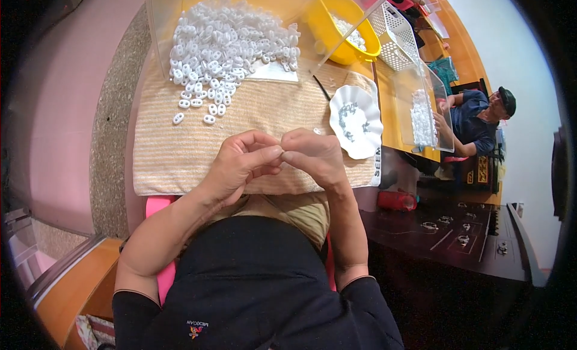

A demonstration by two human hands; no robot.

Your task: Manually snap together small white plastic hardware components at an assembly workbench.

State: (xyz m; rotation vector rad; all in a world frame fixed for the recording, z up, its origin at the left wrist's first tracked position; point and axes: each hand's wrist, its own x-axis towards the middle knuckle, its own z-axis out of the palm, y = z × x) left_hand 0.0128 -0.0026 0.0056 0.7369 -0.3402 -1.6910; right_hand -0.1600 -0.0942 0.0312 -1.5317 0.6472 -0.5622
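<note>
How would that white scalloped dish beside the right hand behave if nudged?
The white scalloped dish looks thin and light, so it would probably slide easily on the striped cloth. Its shallow rim suggests the small dark parts inside could spill if it tips.

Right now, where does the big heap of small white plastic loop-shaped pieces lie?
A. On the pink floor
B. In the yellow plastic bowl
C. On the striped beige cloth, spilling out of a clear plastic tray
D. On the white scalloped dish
C: the heap of small white plastic loop-shaped pieces spreads from the clear plastic tray onto the striped beige cloth, ahead of both hands.
</note>
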